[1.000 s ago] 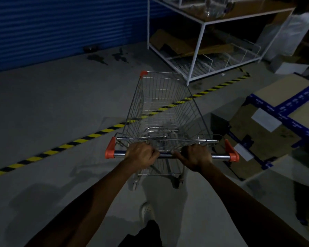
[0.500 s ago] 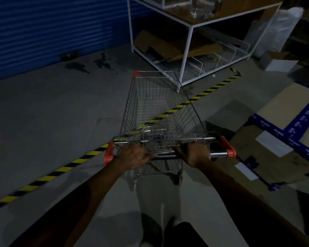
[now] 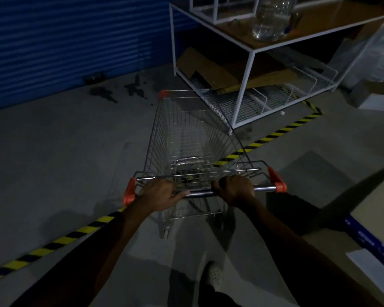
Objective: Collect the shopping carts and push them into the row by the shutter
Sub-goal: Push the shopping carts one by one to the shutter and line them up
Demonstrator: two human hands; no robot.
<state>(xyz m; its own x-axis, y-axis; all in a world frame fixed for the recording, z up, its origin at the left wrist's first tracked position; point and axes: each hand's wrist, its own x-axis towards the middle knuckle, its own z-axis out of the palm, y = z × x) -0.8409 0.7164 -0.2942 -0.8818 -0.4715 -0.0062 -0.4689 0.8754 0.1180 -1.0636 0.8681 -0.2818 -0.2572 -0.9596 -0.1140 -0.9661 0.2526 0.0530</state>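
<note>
Between my left hand (image 3: 159, 194) and my right hand (image 3: 235, 191) the handle bar (image 3: 200, 192) is shiny chrome, with an orange-red cap (image 3: 277, 183) outside each hand. Ahead of them the cart (image 3: 193, 134) is silver wire in a fine grid. Far beyond my left hand the shutter (image 3: 64, 41) is deep blue with horizontal ribs. Yellow-and-black striped tape (image 3: 75, 232) crosses the grey floor (image 3: 53, 156) under both hands. Beyond my right hand the rack (image 3: 244, 85) is white-framed.
</note>
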